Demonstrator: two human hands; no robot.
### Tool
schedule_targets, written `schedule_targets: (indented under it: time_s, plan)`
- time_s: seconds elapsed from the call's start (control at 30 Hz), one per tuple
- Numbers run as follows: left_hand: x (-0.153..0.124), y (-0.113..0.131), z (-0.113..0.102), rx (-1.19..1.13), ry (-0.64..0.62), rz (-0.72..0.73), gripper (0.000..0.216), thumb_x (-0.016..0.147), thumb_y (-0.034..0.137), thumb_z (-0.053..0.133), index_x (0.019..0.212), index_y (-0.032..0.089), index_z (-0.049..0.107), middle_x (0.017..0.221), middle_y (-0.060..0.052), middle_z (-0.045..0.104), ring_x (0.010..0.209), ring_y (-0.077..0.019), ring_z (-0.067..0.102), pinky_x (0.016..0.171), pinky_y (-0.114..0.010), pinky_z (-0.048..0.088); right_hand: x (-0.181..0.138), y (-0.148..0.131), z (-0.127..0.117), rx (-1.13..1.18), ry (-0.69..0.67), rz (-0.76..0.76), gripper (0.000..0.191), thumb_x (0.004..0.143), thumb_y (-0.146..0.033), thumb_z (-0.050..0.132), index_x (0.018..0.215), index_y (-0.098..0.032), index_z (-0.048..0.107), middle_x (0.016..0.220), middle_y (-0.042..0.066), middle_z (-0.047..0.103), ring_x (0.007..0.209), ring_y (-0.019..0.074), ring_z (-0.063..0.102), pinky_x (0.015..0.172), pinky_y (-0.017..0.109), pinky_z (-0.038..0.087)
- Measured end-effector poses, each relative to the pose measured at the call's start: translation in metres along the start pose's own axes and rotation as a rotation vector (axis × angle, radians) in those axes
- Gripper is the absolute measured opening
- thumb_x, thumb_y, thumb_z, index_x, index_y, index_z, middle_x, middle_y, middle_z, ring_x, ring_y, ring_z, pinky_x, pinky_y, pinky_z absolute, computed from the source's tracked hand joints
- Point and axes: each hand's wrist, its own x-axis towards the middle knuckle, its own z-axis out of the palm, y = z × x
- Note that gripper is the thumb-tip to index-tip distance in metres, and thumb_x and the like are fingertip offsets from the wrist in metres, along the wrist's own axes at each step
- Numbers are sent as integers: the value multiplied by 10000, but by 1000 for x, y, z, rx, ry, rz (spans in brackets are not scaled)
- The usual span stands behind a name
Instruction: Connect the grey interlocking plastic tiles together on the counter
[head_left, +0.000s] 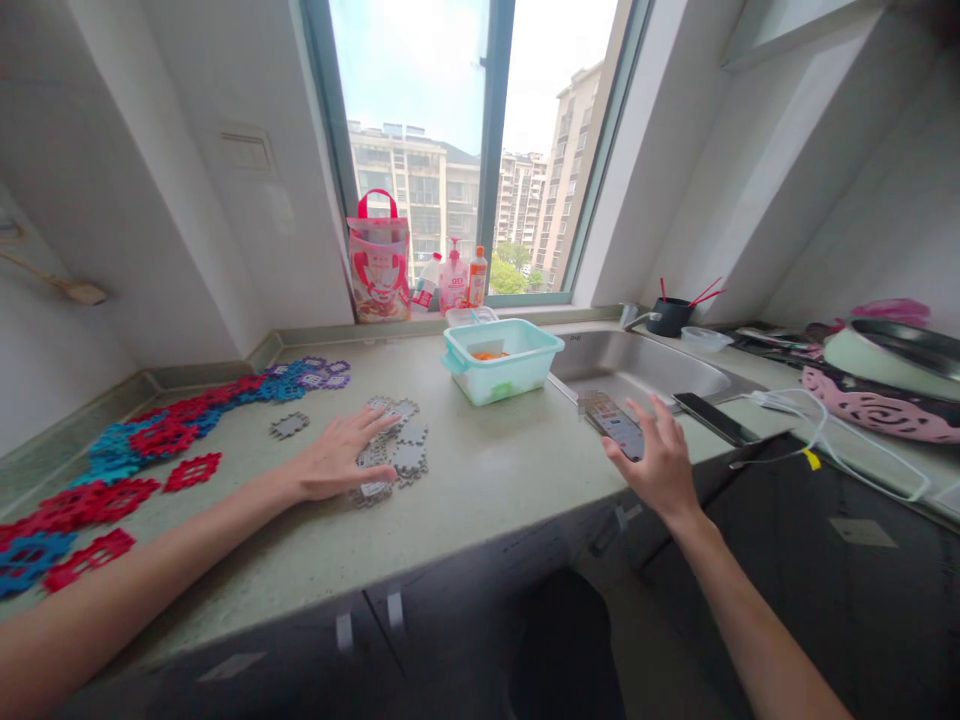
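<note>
My left hand (339, 455) lies flat with fingers stretched out on a cluster of grey interlocking puzzle tiles (405, 450) on the pale green counter (480, 480). One loose grey tile (289, 425) sits just left of it. My right hand (660, 462) reaches over the counter's front edge with spread fingers, touching a phone (616, 424) with a lit screen that lies by the sink. A second, dark phone (712, 418) rests to its right.
Red, blue and purple tiles (150, 440) spread along the counter's left side. A teal plastic tub (501, 360) stands beside the steel sink (637, 365). A pink bag (379, 262) and bottles (454, 280) stand on the windowsill. A white cable (825, 440) and a pink basket (877, 405) lie at right.
</note>
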Motion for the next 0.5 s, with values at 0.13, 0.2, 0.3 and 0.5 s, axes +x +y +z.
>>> schedule_targets:
  time_s: [0.13, 0.2, 0.3, 0.5]
  plan:
    - [19, -18, -15, -9, 131, 58, 872, 975, 840, 369, 1650, 290, 432, 1741, -116, 355, 1616, -371, 302, 1318, -597, 223, 3, -62, -10, 169, -15, -252, 485, 980, -330, 635, 1462, -291, 601, 1604, 152, 504, 1497, 374, 479, 1224, 617, 408]
    - [21, -35, -21, 10, 246, 45, 835, 1011, 794, 313, 1598, 233, 506, 1695, -127, 438, 1598, -340, 347, 1325, -535, 239, 9, -100, -10, 301, -135, -432, 461, 974, -270, 639, 1432, -318, 629, 1591, 133, 529, 1479, 346, 507, 1212, 589, 441]
    - [13, -61, -26, 56, 316, -61, 766, 1042, 702, 275, 1522, 191, 586, 1608, -129, 554, 1536, -310, 449, 1308, -482, 293, 27, -155, 1, 417, -385, -677, 559, 967, -369, 699, 1509, -286, 591, 1668, 163, 451, 1504, 363, 478, 1217, 612, 430]
    - [-14, -97, -48, 229, 293, -313, 583, 999, 460, 393, 1416, 194, 701, 1401, -154, 714, 1323, -365, 636, 1166, -506, 443, 94, -237, 71, 559, -537, -838, 512, 1073, -495, 573, 1521, -246, 593, 1605, 164, 543, 1450, 320, 542, 1221, 545, 427]
